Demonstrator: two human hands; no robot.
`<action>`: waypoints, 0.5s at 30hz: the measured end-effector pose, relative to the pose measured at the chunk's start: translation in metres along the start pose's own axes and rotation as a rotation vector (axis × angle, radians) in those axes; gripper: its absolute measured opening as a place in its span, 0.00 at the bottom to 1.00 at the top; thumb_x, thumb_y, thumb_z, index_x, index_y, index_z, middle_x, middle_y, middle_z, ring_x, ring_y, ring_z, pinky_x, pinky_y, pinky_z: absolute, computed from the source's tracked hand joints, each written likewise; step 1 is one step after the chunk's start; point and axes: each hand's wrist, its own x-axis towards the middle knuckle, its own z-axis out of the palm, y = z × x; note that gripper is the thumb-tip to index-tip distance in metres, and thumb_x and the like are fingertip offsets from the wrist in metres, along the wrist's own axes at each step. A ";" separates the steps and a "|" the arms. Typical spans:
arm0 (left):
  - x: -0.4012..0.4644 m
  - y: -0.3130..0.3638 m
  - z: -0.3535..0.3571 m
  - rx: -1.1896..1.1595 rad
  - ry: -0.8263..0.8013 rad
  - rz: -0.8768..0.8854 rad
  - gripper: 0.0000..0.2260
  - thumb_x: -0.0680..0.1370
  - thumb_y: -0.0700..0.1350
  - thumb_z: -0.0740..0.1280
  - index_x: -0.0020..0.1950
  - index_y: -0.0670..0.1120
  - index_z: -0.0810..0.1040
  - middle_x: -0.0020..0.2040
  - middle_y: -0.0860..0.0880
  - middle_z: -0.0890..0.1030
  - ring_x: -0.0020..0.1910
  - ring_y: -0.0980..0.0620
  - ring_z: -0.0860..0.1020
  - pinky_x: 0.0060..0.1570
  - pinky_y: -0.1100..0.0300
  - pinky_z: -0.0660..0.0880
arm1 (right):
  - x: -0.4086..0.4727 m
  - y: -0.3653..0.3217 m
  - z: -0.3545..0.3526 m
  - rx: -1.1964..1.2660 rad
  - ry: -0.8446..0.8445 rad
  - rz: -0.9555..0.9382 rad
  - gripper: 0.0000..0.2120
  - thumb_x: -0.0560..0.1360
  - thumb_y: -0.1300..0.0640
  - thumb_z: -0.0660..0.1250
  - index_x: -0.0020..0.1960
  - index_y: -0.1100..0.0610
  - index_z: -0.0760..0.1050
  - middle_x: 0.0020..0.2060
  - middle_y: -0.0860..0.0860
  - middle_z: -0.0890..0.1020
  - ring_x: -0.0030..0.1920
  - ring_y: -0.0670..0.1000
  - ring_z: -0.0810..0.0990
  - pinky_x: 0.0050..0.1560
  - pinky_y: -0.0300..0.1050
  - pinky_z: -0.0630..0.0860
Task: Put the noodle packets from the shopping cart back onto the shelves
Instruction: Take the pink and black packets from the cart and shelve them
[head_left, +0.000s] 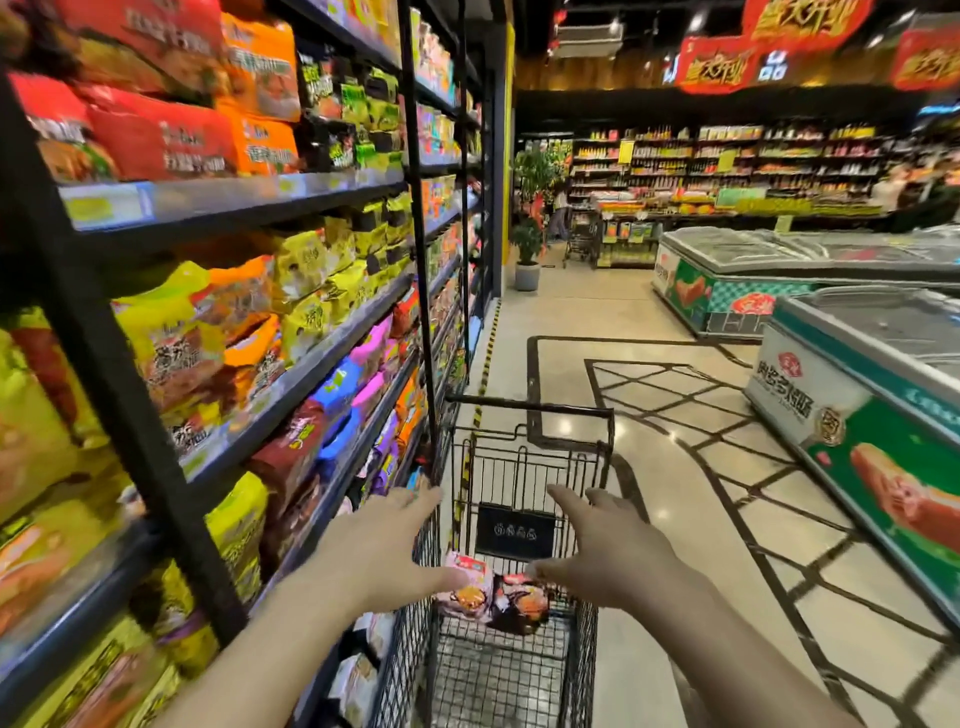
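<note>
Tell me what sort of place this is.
A supermarket aisle, most likely. Tall shelves on the left are packed with bright noodle packets, a wire shopping cart stands in front of the person, and chest freezers line the right side under hanging red banners.

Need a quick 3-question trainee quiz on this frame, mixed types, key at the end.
1. True or false: the left hand already grips a noodle packet.
2. Where do the pink noodle packets lie? A) on the floor B) in the shopping cart C) on the freezer
3. Fill in: the shelves stand on the person's ____ side.

Key:
1. False. Both it and the right hand reach over the cart with fingers spread, holding nothing.
2. B
3. left
</note>
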 end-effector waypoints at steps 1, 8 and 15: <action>0.013 -0.002 0.004 -0.005 -0.014 -0.001 0.48 0.69 0.78 0.62 0.82 0.61 0.47 0.82 0.56 0.56 0.80 0.53 0.58 0.73 0.49 0.64 | 0.014 0.003 0.002 -0.002 -0.012 0.007 0.48 0.72 0.30 0.69 0.82 0.40 0.47 0.82 0.52 0.55 0.82 0.57 0.53 0.77 0.57 0.62; 0.113 -0.033 0.047 -0.013 -0.144 -0.032 0.49 0.66 0.79 0.61 0.81 0.63 0.47 0.81 0.54 0.59 0.78 0.48 0.63 0.73 0.43 0.66 | 0.105 0.012 0.027 0.005 -0.097 0.068 0.48 0.72 0.30 0.69 0.82 0.40 0.47 0.82 0.54 0.56 0.81 0.58 0.55 0.76 0.58 0.64; 0.210 -0.054 0.099 0.033 -0.237 0.084 0.47 0.71 0.76 0.62 0.82 0.59 0.47 0.82 0.52 0.57 0.80 0.50 0.58 0.75 0.44 0.62 | 0.186 0.017 0.066 0.051 -0.145 0.198 0.47 0.72 0.31 0.70 0.82 0.40 0.48 0.81 0.54 0.58 0.80 0.59 0.57 0.75 0.58 0.65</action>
